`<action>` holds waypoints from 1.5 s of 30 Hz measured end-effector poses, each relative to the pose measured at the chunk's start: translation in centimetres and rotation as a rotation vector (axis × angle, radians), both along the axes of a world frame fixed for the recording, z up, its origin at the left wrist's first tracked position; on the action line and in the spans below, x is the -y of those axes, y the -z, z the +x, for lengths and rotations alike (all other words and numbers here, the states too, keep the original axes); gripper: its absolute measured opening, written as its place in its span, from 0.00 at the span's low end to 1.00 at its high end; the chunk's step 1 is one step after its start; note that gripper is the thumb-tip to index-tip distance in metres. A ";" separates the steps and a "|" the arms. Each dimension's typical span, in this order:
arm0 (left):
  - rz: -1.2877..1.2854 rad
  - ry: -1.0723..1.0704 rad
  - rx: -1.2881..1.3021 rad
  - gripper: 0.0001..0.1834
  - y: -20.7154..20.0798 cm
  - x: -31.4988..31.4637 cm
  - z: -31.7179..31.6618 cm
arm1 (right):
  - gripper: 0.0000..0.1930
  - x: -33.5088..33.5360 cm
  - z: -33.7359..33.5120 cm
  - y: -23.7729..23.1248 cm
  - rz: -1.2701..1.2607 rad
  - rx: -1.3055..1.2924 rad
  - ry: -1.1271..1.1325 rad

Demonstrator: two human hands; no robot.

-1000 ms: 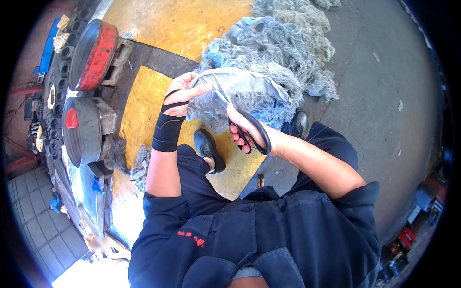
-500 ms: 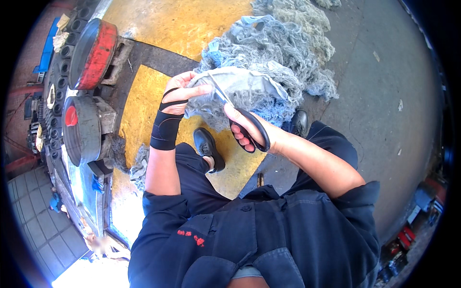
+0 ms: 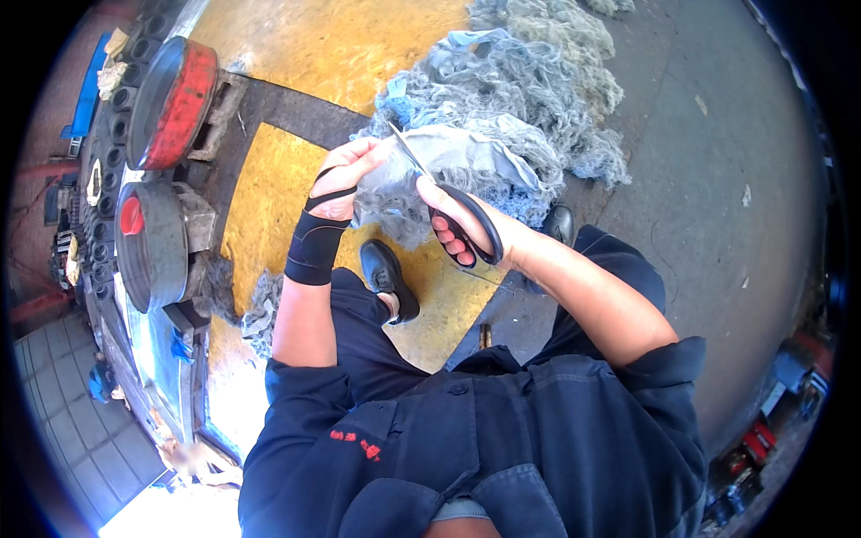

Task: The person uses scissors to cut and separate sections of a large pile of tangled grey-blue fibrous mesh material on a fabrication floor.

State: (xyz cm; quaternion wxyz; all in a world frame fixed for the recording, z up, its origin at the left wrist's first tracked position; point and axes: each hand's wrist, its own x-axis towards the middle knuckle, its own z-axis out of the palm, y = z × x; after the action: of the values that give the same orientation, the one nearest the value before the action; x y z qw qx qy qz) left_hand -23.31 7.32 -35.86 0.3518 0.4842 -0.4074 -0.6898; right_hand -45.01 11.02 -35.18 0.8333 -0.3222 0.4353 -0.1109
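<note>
We find the left hand (image 3: pixel 341 176) with fingers pinched on a pale cloth (image 3: pixel 475 151) at the near end of a frayed heap (image 3: pixel 525 85), the right hand (image 3: pixel 466 212) curled round scissors (image 3: pixel 416 157) that, slipping, could nick the left thumb.

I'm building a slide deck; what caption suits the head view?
Left hand gripping pale cloth, right hand holding black-handled scissors by its edge, near a tangled fibre heap.

A head-worn fisheye looks down past the shirt (image 3: pixel 556 421) at the nearby fingers (image 3: pixel 446 236).
</note>
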 end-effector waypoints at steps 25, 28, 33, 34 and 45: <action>-0.172 -0.080 -0.001 0.24 -5.0 -0.6 1.3 | 0.34 7.4 -2.5 2.9 -0.745 -0.498 0.289; -0.240 -0.025 0.077 0.23 -8.4 -0.5 0.9 | 0.33 6.8 -1.9 3.0 -0.720 -0.433 0.170; -0.509 -0.164 0.077 0.16 -16.1 0.3 1.1 | 0.31 5.4 -1.2 6.1 -0.743 -0.467 -0.069; -0.551 -0.187 0.080 0.16 -17.5 0.6 1.7 | 0.36 5.0 -1.1 6.4 -0.693 -0.462 -0.152; -0.770 -0.284 -0.065 0.19 -36.9 2.5 8.3 | 0.34 3.3 3.3 8.6 -0.528 -0.166 -0.025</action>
State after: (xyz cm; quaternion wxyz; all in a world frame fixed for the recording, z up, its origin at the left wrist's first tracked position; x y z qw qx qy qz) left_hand -15.05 4.85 0.99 0.6118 0.3462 -0.5537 -0.4465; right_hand -41.71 7.72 -43.81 0.6833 -0.5414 0.4542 -0.1834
